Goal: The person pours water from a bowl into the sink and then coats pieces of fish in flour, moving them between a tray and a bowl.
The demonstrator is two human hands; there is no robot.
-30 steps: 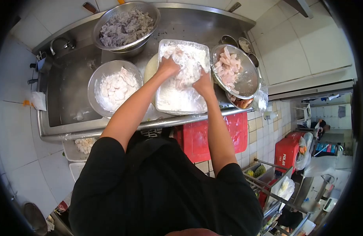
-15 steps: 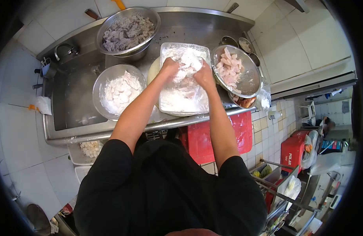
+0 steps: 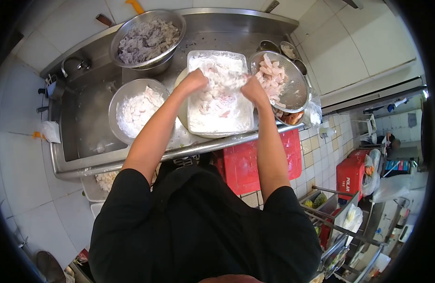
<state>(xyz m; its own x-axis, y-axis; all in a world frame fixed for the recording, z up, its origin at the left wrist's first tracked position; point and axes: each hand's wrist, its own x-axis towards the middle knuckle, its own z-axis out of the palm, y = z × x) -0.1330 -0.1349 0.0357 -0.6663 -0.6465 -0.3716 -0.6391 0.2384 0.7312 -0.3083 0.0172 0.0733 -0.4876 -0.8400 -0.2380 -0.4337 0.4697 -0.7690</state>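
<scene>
A white rectangular tub (image 3: pixel 249 123) holds white flour and flour-coated pieces of pale meat. Over its left rim, my left hand (image 3: pixel 194 81) is closed in a fist. My right hand (image 3: pixel 255 88) is closed over the opposite rim, close to the colander. Between the two fists, floured meat (image 3: pixel 226 79) stretches across the tub, smeared by motion; both hands appear to grip its ends. To the right, a steel colander (image 3: pixel 300 92) holds raw pale meat strips (image 3: pixel 271 73). Left of the tub, a metal bowl (image 3: pixel 114 111) contains floured pieces (image 3: pixel 138 111).
A large steel bowl (image 3: pixel 180 35) of greyish, flour-dusted stuff stands at the back left. The sink basin (image 3: pixel 80 127) and tap (image 3: pixel 69 61) are at far left. Small metal cups (image 3: pixel 269 45) stand at back right. A red lid or crate (image 3: pixel 264 162) sits below the counter edge.
My hands have moved apart, from inside the tub out to its side rims, and have closed. The white heap between them has become a blurred stretch of floured meat.
</scene>
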